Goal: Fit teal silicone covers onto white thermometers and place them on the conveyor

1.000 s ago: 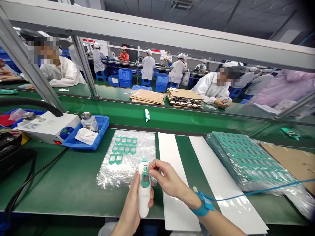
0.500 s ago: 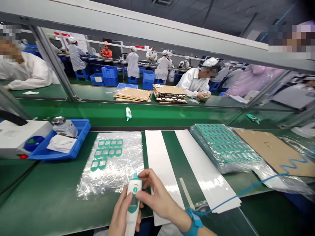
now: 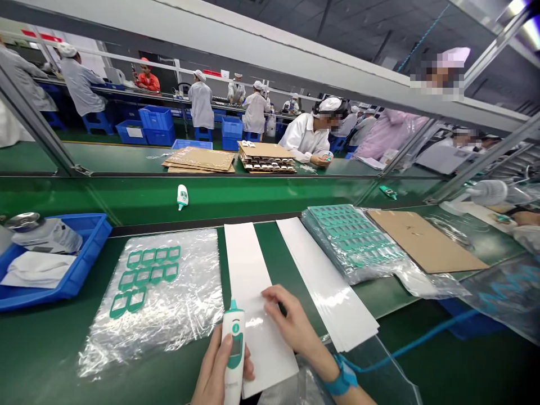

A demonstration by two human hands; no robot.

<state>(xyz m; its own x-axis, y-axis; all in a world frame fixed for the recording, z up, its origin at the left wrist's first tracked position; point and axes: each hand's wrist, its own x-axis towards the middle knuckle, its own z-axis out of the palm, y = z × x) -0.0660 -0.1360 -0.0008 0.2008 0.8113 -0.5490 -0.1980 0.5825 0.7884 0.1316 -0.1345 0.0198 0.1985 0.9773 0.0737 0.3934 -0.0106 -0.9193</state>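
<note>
Left hand (image 3: 217,371) wrapped round the lower body of a white-and-teal handheld thermometer (image 3: 233,351), thumb laid up its front face. Device stands near upright, long axis running from the bottom edge of view up toward the belt, teal tip uppermost.

Right hand (image 3: 291,323) lies just to the right of the device, apart from it, fingers loosely curled and resting on the nearer white backing strip (image 3: 253,304); it pinches nothing that I can make out. Blue wrist strap (image 3: 342,376) on that arm, its coiled cord running off right.

So: thermometer sits left of the right hand, tip level with those fingertips; the right hand is the free one and the nearer to the strips.

Left of the device, a clear plastic sheet (image 3: 160,304) carrying teal frame stickers (image 3: 145,275). A second white strip (image 3: 327,281) lies beyond the right hand, then a bagged stack of teal sticker sheets (image 3: 350,236). Another thermometer (image 3: 182,196) lies on the green conveyor (image 3: 253,194) further out. Blue tray (image 3: 82,264) at far left.
</note>
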